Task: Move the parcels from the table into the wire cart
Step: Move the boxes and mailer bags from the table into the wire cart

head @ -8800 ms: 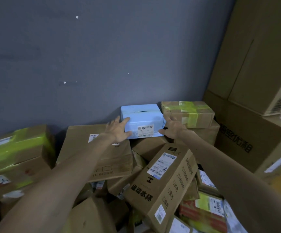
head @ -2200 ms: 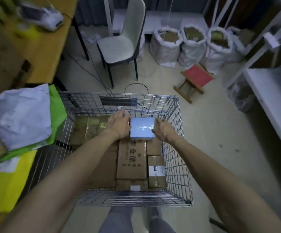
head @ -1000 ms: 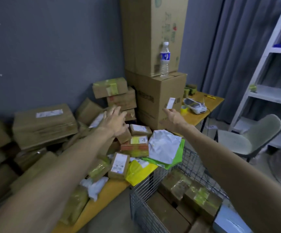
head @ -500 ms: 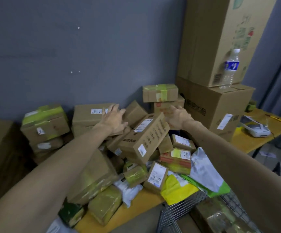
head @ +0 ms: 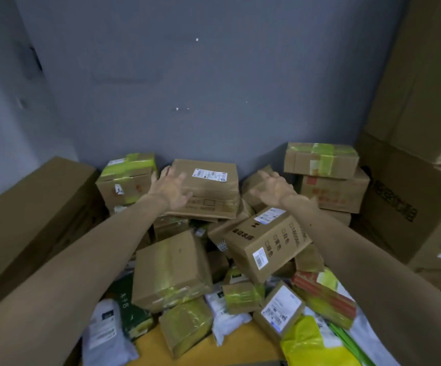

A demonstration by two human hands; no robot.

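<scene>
A pile of cardboard parcels covers the yellow table [head: 240, 342] against a grey wall. At the back of the pile lies a flat brown parcel [head: 210, 191] with a white label. My left hand [head: 170, 190] reaches over its left end with fingers spread, holding nothing. My right hand [head: 273, 190] hovers open just right of that parcel, in front of a small tilted box [head: 253, 186]. Below my right wrist leans a printed carton [head: 267, 243]. The wire cart is out of view.
Green-taped boxes sit at the back left [head: 127, 180] and back right [head: 321, 159]. Large cartons [head: 409, 202] are stacked on the right, and a long carton [head: 29, 223] lies on the left. White and yellow mailer bags [head: 312, 344] lie at the table's near edge.
The view has swung left and closer to the pile. Both hands have moved from beside the printed carton toward the flat labelled parcel at the back. They remain empty.
</scene>
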